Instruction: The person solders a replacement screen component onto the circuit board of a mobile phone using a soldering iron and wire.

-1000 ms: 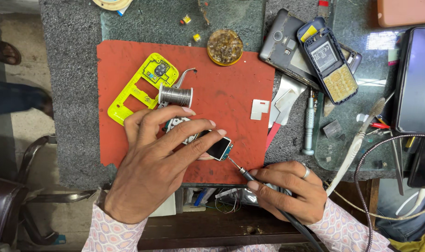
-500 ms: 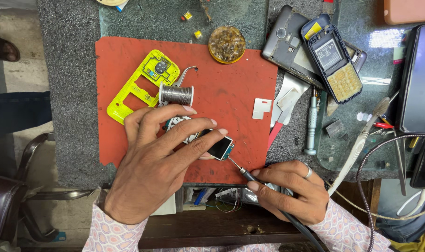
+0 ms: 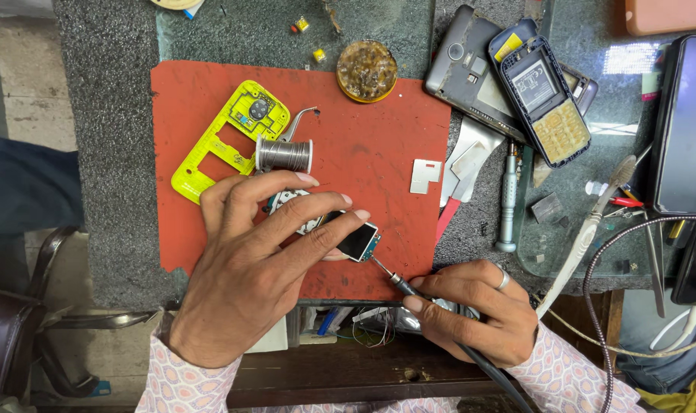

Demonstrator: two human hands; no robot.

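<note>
Since the earlier frames nothing has shifted: both hands and the parts on the mat lie as they did.

The left hand (image 3: 248,268) rests on the red mat (image 3: 378,145). Its fingers (image 3: 317,229) are closed around a small display module (image 3: 359,242), held at the mat's lower edge, over a pale circuit board (image 3: 287,200) that shows between the fingers.

The right hand (image 3: 474,310) grips a soldering iron (image 3: 398,281) like a pen, fingers wrapped tightly around the handle. The tip touches the module's lower right corner.

For a sound joint, judged from this view: brace both wrists on the desk (image 3: 111,115), keep the module pinned flat, and apply the tip briefly and only to the pad.

Nearby items:
- A solder spool (image 3: 284,154) lies just above the left hand, beside a yellow phone frame (image 3: 218,141).
- A round tin of brown flux (image 3: 367,70) sits at the mat's upper edge.
- An opened keypad phone (image 3: 543,92) lies to the upper right, with a yellow label strip near its top and a pale rectangular label in its battery bay.
- A small white rectangular plate (image 3: 424,176) lies at the mat's right edge.
</note>
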